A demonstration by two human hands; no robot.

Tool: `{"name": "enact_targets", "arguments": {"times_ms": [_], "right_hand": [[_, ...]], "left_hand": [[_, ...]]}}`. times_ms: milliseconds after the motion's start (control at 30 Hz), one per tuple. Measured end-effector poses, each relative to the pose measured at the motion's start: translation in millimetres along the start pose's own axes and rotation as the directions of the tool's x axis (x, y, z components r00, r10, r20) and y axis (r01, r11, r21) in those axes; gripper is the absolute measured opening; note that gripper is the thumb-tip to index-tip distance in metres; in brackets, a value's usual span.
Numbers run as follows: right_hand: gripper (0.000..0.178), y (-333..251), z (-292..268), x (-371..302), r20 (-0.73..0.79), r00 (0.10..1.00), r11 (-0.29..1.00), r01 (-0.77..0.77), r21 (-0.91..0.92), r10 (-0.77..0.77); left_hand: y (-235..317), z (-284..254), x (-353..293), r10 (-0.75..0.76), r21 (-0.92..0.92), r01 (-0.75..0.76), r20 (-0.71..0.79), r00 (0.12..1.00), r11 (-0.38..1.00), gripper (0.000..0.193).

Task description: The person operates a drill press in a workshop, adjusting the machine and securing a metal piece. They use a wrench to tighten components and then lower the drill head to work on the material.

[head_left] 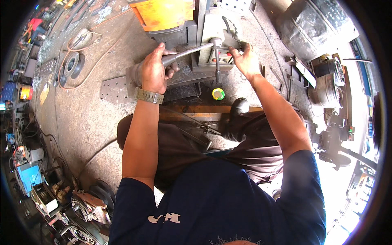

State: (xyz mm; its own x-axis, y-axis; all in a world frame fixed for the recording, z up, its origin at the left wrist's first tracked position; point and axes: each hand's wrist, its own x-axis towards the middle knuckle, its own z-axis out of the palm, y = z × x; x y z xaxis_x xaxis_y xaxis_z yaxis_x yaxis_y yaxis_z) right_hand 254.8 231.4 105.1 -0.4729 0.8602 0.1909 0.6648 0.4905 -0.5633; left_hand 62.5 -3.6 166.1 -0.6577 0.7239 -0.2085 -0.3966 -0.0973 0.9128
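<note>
My left hand (154, 70), with a watch on its wrist, is closed around the grip of a long grey feed lever (190, 52). That lever runs to a round hub on a drilling machine (211, 30); another spoke (217, 65) points down toward me. My right hand (246, 61) is at the machine's right side, thumb and fingers apart, its thumb close to the panel (222, 56) with red buttons. Whether that thumb presses anything, I cannot tell. Below the hub sits a green and yellow round container (218, 94). A perforated steel plate (114, 90) lies left of the machine.
A yellow-orange bin (165, 14) stands just behind the machine. At the far right is a large metal drum (312, 24). Cable and a reel (73, 65) lie on the floor at left. Tools and equipment crowd the lower left. My legs straddle metal bars (196, 112).
</note>
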Motion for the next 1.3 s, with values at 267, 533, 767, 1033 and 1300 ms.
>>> {"name": "enact_targets", "arguments": {"times_ms": [267, 533, 767, 1033, 1300], "right_hand": [[0.075, -36, -3, 19, -0.176, 0.984, 0.999, -0.016, 0.049, 0.024], [0.06, -44, 36, -42, 0.313, 0.949, 0.989, -0.086, 0.122, 0.044], [0.033, -74, 44, -38, 0.161, 0.983, 0.92, -0.141, 0.365, 0.087], [0.076, -12, 58, -10, 0.087, 0.996, 0.993, -0.038, 0.114, 0.028], [0.069, -13, 48, -3, 0.095, 0.994, 0.998, 0.045, 0.047, -0.049]], "left_hand": [[-7, -3, 6, -0.021, -0.269, 0.065, 0.166, 0.986, 0.961, 0.039], [3, 35, 3, 0.201, -0.119, -0.178, 0.225, 0.953, 0.977, 0.044], [2, 41, -4, 0.191, -0.064, -0.18, 0.322, 0.927, 0.982, 0.052], [-12, -3, 4, 0.225, 0.49, -0.293, 0.194, 0.955, 0.821, 0.051], [22, -42, 15, -0.018, 0.323, 0.115, -0.286, 0.958, 0.939, 0.057]]}}
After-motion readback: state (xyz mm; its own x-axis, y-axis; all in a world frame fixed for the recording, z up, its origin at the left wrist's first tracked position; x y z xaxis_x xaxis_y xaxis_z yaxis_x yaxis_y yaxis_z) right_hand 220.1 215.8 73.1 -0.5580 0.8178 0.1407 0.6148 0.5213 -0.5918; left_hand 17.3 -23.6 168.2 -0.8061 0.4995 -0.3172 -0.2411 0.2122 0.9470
